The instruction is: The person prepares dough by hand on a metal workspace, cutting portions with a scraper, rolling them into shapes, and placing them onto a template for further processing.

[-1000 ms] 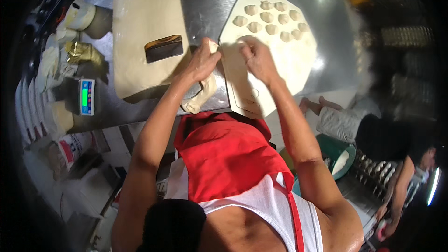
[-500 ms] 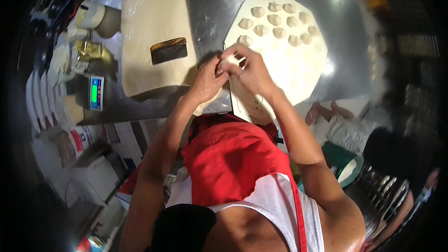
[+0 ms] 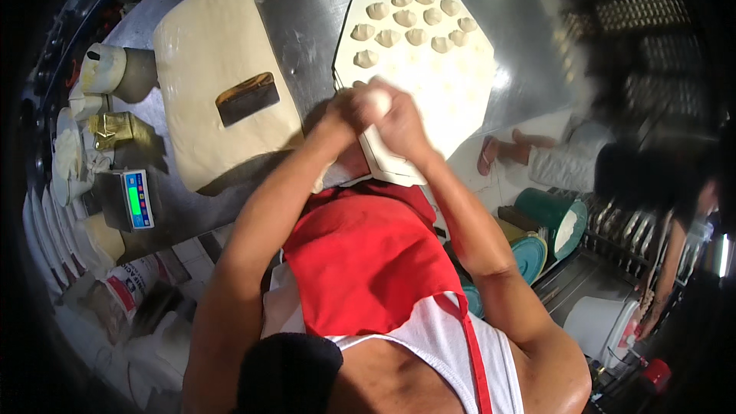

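My left hand point(image 3: 346, 113) and my right hand point(image 3: 402, 119) are pressed together over the near-left part of a white octagonal board point(image 3: 456, 88). Between them shows a small pale dough ball point(image 3: 380, 103), gripped by both; motion blurs the fingers. Several pinched dough pieces point(image 3: 388, 38) sit in rows on the far part of the board. Left of my hands lies a large thick dough slab point(image 3: 215, 46). A dough scraper point(image 3: 247, 98) with a dark blade rests on the slab. A bit of dough point(image 3: 320, 179) shows beside my left forearm.
At the left edge of the metal table point(image 3: 307, 8) stand a digital scale point(image 3: 136, 201), a gold foil packet point(image 3: 112, 129) and a tub point(image 3: 103, 69). To the right, another person point(image 3: 644, 176) reaches near a white bucket point(image 3: 596, 326). Green tubs point(image 3: 563, 222) stand below the table.
The view has turned, so table and board appear farther left. My hands have closed more tightly together around the dough. The other person shows more fully on the right.
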Demonstrator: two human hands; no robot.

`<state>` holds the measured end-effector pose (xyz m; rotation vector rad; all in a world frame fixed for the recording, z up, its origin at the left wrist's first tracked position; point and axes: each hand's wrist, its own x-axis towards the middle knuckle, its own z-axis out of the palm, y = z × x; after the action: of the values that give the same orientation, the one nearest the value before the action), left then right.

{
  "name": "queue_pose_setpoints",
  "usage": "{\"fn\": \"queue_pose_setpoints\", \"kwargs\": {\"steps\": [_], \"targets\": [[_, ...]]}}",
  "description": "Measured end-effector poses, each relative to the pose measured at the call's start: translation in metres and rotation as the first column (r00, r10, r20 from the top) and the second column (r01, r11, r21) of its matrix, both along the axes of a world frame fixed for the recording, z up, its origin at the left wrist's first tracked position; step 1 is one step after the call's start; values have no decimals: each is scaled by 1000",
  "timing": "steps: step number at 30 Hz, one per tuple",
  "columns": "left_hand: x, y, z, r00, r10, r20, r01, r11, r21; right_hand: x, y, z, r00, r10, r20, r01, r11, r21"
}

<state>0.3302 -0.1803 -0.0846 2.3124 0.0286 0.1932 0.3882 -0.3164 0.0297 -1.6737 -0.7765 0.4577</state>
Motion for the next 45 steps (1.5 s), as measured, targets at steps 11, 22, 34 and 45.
{"fn": "queue_pose_setpoints", "kwargs": {"steps": [11, 22, 34, 45], "targets": [[-23, 1, 41, 878, 248, -410, -341, 924, -171, 106, -37, -74, 991, -34, 133, 91, 888, -451], [-38, 7, 94, 856, 254, -451, -436, 823, -364, 89, 18, -34, 975, 15, 221, 87, 892, -444], [-58, 4, 84, 950, -74, -304, -6, 967, -256, -15, -11, 24, 1000, 14, 18, -2, 846, -533], [-4, 9, -6, 975, 64, -215, -120, 959, -258, -5, -8, 52, 993, 84, 89, -71, 987, -145]]}}
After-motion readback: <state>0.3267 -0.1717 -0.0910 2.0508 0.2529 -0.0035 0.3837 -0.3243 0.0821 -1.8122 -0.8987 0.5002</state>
